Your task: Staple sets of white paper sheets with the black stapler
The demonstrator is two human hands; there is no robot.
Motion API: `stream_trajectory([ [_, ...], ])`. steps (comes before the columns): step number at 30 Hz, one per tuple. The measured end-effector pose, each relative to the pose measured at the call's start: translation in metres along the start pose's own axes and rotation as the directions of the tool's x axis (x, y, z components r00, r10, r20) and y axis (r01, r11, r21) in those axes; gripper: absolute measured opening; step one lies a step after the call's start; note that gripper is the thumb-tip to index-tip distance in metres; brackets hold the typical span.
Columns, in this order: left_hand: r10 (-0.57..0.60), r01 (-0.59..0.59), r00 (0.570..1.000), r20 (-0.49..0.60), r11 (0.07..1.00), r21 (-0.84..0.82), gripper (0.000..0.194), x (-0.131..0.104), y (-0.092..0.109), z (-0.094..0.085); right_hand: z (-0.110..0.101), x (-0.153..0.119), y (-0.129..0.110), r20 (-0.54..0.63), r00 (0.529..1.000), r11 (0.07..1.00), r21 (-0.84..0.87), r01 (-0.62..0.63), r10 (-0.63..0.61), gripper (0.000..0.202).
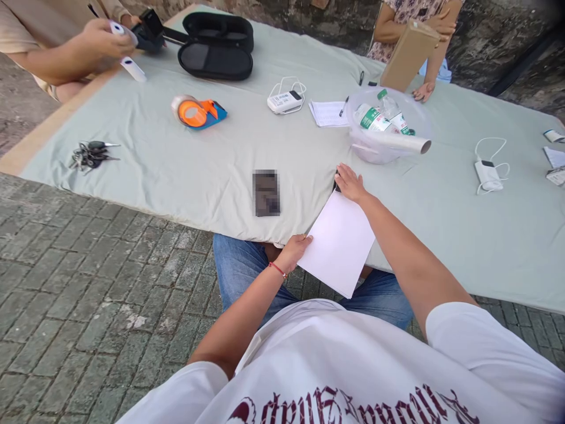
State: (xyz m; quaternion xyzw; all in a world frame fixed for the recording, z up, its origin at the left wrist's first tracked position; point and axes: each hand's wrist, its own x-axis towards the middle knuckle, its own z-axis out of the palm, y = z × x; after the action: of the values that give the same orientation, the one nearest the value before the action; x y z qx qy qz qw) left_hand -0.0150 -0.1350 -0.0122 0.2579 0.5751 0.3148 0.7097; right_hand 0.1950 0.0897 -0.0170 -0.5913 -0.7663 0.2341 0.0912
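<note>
A small stack of white paper (338, 241) slants over the table's front edge above my lap. My left hand (296, 251) pinches its left edge, thumb on top. At the far corner, my right hand (350, 182) lies over a black stapler-like tool (337, 186), pressing on it with the fingers bent over. Most of that tool is hidden under the hand. A dark, pixel-blurred flat object (266, 193) rests on the cloth to the left of the paper.
A clear tub (368, 152) holds bottles and a cardboard tube. Leftward lie an orange-and-blue tape dispenser (200, 113), keys (90, 156) and an open black case (216, 59). White corded devices (285, 102) rest on the cloth. Two people stand across; one holds a cardboard box (408, 56).
</note>
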Motion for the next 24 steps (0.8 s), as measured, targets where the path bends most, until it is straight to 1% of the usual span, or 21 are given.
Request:
stream_trajectory([
  [1, -0.003, 0.003, 1.0, 0.002, 1.0, -0.001, 0.035, -0.001, 0.001, 0.0, -0.006, -0.003, 0.002, -0.028, 0.999, 0.999, 0.046, -0.021, 0.022, 0.065],
  [3, -0.007, 0.007, 1.0, 0.004, 1.0, -0.001, 0.037, -0.002, 0.001, 0.001, -0.019, -0.02, 0.007, -0.178, 0.98, 0.981, 0.185, -0.051, 0.085, 0.068],
  [4, -0.005, 0.005, 1.0, 0.006, 1.0, -0.004, 0.038, -0.003, 0.0, 0.001, -0.025, -0.037, 0.01, -0.276, 0.953, 0.959, 0.278, -0.043, 0.123, 0.069],
  [5, 0.0, 0.0, 1.0, 0.005, 1.0, -0.011, 0.039, -0.004, -0.001, 0.001, -0.03, -0.059, 0.014, -0.364, 0.912, 0.921, 0.389, -0.032, 0.186, 0.068],
  [6, 0.005, -0.005, 1.0, 0.002, 1.0, -0.021, 0.039, -0.005, -0.003, 0.001, -0.034, -0.087, 0.019, -0.381, 0.889, 0.858, 0.513, -0.026, 0.255, 0.065],
  [7, 0.01, -0.01, 1.0, -0.001, 0.999, -0.034, 0.039, -0.006, -0.006, 0.001, -0.036, -0.119, 0.024, -0.349, 0.877, 0.772, 0.634, -0.037, 0.329, 0.06],
  [8, 0.015, -0.015, 1.0, -0.007, 0.999, -0.047, 0.039, -0.008, -0.009, 0.001, -0.036, -0.156, 0.029, -0.276, 0.87, 0.677, 0.731, -0.085, 0.408, 0.056],
  [9, 0.017, -0.018, 1.0, -0.013, 0.998, -0.059, 0.039, -0.011, -0.014, 0.0, -0.035, -0.194, 0.035, -0.177, 0.858, 0.578, 0.8, -0.16, 0.482, 0.052],
  [10, 0.019, -0.02, 1.0, -0.022, 0.997, -0.069, 0.04, -0.013, -0.019, -0.001, -0.031, -0.233, 0.039, -0.049, 0.843, 0.482, 0.837, -0.257, 0.535, 0.049],
  [11, 0.02, -0.023, 0.999, -0.033, 0.997, -0.076, 0.04, -0.016, -0.025, -0.002, -0.026, -0.271, 0.043, 0.101, 0.831, 0.402, 0.839, -0.367, 0.548, 0.047],
  [12, 0.022, -0.026, 0.999, -0.044, 0.996, -0.083, 0.041, -0.019, -0.032, -0.003, -0.019, -0.306, 0.045, 0.247, 0.812, 0.351, 0.807, -0.475, 0.529, 0.046],
  [13, 0.027, -0.032, 0.998, -0.062, 0.996, -0.087, 0.042, -0.022, -0.038, -0.004, -0.011, -0.337, 0.046, 0.368, 0.767, 0.313, 0.755, -0.577, 0.526, 0.046],
  [14, 0.03, -0.037, 0.997, -0.074, 0.995, -0.091, 0.045, -0.025, -0.045, -0.004, -0.002, -0.362, 0.045, 0.443, 0.722, 0.281, 0.712, -0.644, 0.531, 0.046],
  [15, 0.028, -0.036, 0.996, -0.079, 0.994, -0.099, 0.047, -0.027, -0.051, -0.003, 0.007, -0.381, 0.043, 0.472, 0.692, 0.246, 0.699, -0.671, 0.546, 0.046],
  [16, 0.029, -0.038, 0.996, -0.081, 0.994, -0.106, 0.05, -0.029, -0.056, -0.002, 0.016, -0.393, 0.04, 0.477, 0.681, 0.217, 0.708, -0.672, 0.556, 0.046],
  [17, 0.032, -0.041, 0.996, -0.083, 0.993, -0.111, 0.052, -0.031, -0.06, 0.0, 0.024, -0.398, 0.035, 0.466, 0.684, 0.19, 0.731, -0.655, 0.561, 0.045],
  [18, 0.037, -0.046, 0.995, -0.087, 0.993, -0.111, 0.055, -0.032, -0.064, 0.003, 0.032, -0.398, 0.031, 0.453, 0.695, 0.162, 0.762, -0.627, 0.558, 0.045],
  [20, 0.054, -0.064, 0.993, -0.106, 0.994, -0.089, 0.059, -0.034, -0.068, 0.01, 0.044, -0.385, 0.021, 0.421, 0.737, 0.129, 0.818, -0.561, 0.529, 0.047],
  [21, 0.067, -0.075, 0.991, -0.119, 0.995, -0.067, 0.06, -0.035, -0.069, 0.014, 0.049, -0.374, 0.017, 0.393, 0.761, 0.138, 0.839, -0.527, 0.516, 0.047],
  [22, 0.083, -0.089, 0.988, -0.129, 0.995, -0.039, 0.06, -0.037, -0.07, 0.017, 0.055, -0.364, 0.013, 0.349, 0.786, 0.172, 0.854, -0.491, 0.51, 0.048],
  [24, 0.128, -0.126, 0.982, -0.142, 0.992, 0.025, 0.059, -0.039, -0.069, 0.023, 0.066, -0.345, 0.007, 0.238, 0.818, 0.268, 0.865, -0.423, 0.523, 0.05],
])
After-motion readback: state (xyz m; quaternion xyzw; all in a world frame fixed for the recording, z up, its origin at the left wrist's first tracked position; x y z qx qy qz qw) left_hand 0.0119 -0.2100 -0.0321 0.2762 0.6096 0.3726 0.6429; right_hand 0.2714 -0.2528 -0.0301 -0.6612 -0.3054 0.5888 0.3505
